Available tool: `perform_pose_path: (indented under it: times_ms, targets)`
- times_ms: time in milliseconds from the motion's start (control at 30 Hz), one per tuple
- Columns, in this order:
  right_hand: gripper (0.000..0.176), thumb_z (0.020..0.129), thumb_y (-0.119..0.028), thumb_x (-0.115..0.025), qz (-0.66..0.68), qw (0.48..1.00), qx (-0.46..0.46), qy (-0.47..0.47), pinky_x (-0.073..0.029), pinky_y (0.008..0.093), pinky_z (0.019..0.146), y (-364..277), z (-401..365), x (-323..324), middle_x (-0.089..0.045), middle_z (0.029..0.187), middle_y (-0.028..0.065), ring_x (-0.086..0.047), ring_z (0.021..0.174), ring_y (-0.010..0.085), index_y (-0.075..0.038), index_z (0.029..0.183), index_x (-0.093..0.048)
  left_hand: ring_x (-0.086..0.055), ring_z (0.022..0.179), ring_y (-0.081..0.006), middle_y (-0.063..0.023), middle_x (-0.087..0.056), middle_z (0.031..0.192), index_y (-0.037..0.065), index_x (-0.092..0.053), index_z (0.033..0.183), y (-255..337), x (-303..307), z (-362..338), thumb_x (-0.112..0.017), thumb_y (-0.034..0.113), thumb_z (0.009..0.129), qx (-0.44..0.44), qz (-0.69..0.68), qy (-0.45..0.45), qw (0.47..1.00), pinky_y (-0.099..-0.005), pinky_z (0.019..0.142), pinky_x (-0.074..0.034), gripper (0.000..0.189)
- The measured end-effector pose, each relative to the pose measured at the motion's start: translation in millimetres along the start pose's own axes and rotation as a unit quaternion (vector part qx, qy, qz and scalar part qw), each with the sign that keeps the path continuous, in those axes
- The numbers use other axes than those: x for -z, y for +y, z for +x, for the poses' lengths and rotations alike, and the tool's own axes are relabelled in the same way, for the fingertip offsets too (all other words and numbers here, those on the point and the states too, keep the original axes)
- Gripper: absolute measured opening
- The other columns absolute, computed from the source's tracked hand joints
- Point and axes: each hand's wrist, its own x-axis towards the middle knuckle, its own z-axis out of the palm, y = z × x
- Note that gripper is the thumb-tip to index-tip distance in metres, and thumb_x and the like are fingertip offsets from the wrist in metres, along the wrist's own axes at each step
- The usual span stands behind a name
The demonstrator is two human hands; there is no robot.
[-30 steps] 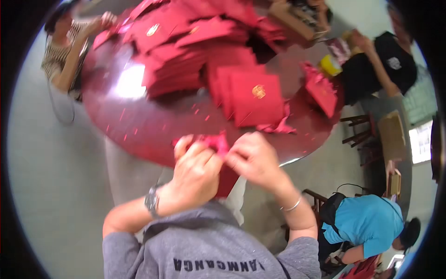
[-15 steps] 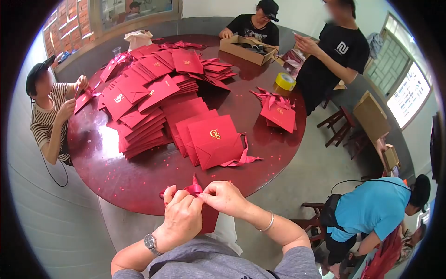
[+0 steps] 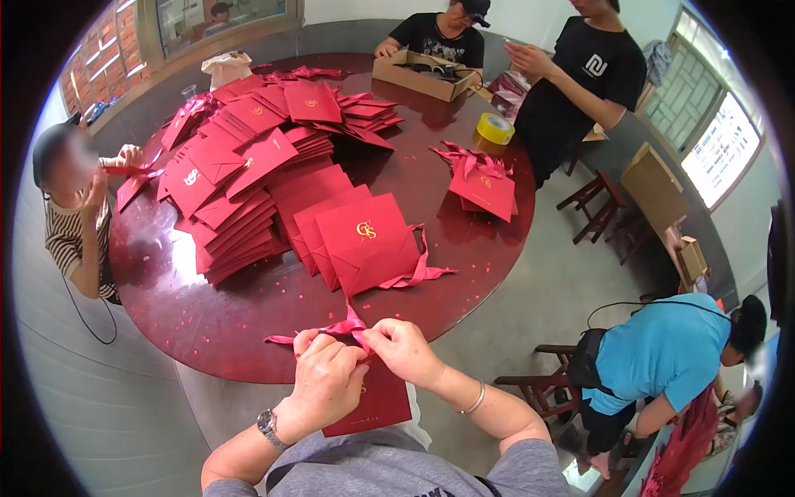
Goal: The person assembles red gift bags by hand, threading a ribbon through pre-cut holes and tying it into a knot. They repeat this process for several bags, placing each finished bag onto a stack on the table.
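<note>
L hand (image 3: pixel 321 377) & R hand (image 3: pixel 403 351) clamped on ribbon (image 3: pixel 340 328); bag (image 3: pixel 385 406) below shows more front vs. before.

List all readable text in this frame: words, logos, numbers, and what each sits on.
"GS" (best reading, interlaced gold monogram): front red bag on the table.
Nearest red bag: monogram partly covered, gold line too small to read.
Ribbon-topped bag: gold print too small.
Black T-shirt: white emblem, no letters I can make out.
Grey shirt: dark lettering cut off by frame edge.
No legible numbers.
</note>
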Motion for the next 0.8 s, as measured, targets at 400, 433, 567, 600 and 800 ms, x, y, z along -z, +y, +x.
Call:
perform_pose_path:
  times_ms: [400,433,567,600,800]
  targets:
    - [0.025,0.1,-0.025,-0.057,0.161,0.987,-0.01,0.014,-0.04,0.0216,0.062,14,-9,-5,-0.054,0.079,-0.0032,-0.046,0.073,0.0037,-0.002,0.09,-0.06,-0.056,0.063,-0.0231,-0.004,-0.06,0.063,0.011,-0.061,0.069,6,-1,1,-0.079,0.01,0.061,-0.014,0.025,0.05,0.998,-0.0401,0.076,-0.041,0.021]
    - [0.028,0.1,-0.029,-0.057,0.183,0.983,-0.015,-0.017,-0.043,0.022,0.069,18,-10,-4,-0.058,0.091,0.0007,-0.051,0.081,0.0055,-0.001,0.103,-0.06,-0.056,0.063,-0.0229,-0.0036,-0.06,0.062,0.011,-0.061,0.069,7,5,2,-0.08,0.01,0.06,-0.017,0.019,0.047,0.999,-0.04,0.076,-0.041,0.021]
    - [0.068,0.094,-0.044,-0.062,0.261,0.959,0.105,0.032,-0.045,0.0291,0.09,-11,-37,1,-0.049,0.129,0.0116,-0.055,0.108,0.0149,-0.001,0.14,-0.037,-0.052,0.062,-0.0207,-0.0053,-0.057,0.068,0.007,-0.06,0.076,10,43,5,-0.078,0.004,0.065,0.0,0.039,0.109,0.993,-0.036,0.073,-0.041,0.021]
    - [0.086,0.089,-0.051,-0.064,0.252,0.961,0.114,-0.008,-0.041,0.0332,0.098,-10,-45,8,-0.038,0.14,0.0142,-0.05,0.119,0.0196,-0.001,0.146,-0.022,-0.052,0.064,-0.0222,-0.0056,-0.057,0.069,0.007,-0.06,0.076,9,49,4,-0.077,0.003,0.067,0.068,-0.004,0.141,0.988,-0.0356,0.072,-0.041,0.02]
    - [0.1,0.079,-0.043,-0.079,0.4,0.895,0.197,-0.011,-0.038,0.0389,0.107,-11,-58,-5,-0.041,0.146,0.0137,-0.049,0.127,0.0214,0.0,0.149,-0.023,-0.044,0.07,-0.0042,0.004,-0.053,0.078,0.003,-0.057,0.088,4,58,30,-0.07,0.009,0.089,0.237,-0.265,0.249,0.901,-0.0203,0.062,-0.038,0.014]
